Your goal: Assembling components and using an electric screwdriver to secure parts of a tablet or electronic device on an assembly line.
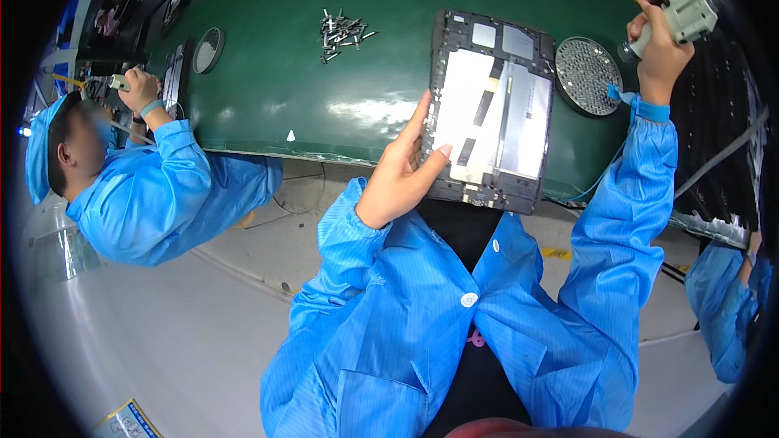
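An opened tablet (526, 126), its battery and inner parts showing, lies over the front edge of the green table. My left hand (402, 166) grips its left edge, thumb resting on the inner face and the other fingers along the side. At the upper right, raised beyond the tablet, my right hand (661, 53) is closed round a pale hand-held power tool (690, 15) with a narrow nose. A blue strap with a cord circles my right wrist. Between the tablet and that hand sits a round dish (588, 73) full of small shiny pieces.
A loose heap of small metal pieces (341, 34) lies on the green table (276, 89). Another round dish (208, 50) stands far left, near a co-worker (154, 186) in blue who holds a similar tool. A second person's blue sleeve (722, 308) shows at the right edge.
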`<control>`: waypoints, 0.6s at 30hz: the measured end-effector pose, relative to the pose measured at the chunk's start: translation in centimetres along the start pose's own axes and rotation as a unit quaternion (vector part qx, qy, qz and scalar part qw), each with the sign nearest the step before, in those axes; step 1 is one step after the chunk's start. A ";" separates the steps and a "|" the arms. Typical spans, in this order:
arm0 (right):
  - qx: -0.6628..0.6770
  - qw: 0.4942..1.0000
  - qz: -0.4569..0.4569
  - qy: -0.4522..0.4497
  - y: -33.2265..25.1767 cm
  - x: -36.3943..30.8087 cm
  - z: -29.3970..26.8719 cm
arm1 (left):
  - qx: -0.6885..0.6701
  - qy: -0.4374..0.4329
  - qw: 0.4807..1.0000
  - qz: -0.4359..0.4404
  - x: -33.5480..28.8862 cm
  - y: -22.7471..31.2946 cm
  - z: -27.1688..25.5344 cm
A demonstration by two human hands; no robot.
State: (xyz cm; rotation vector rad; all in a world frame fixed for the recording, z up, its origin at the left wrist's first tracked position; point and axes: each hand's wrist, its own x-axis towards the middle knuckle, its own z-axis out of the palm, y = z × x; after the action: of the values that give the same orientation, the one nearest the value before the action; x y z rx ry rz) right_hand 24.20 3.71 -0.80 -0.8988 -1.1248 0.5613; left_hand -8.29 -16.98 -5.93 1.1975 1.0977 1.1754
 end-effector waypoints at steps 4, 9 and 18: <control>-0.003 1.000 0.013 0.023 -0.6 -0.5 0.1 | 0.324 0.015 0.944 0.069 1.9 2.3 -3.3; -0.008 1.000 0.015 0.004 -0.9 -0.7 0.4 | 0.438 0.184 0.867 0.148 13.7 4.0 -16.6; -0.049 0.998 -0.044 -0.019 1.1 -0.5 -1.2 | 0.454 -0.135 0.877 -0.075 25.3 0.3 -27.0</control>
State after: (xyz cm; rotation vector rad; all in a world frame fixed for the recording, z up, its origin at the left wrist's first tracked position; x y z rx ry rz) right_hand 25.21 3.54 -2.21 -0.9210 -1.2282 0.4550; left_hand -32.93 10.59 -7.43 1.8666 1.5438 0.2999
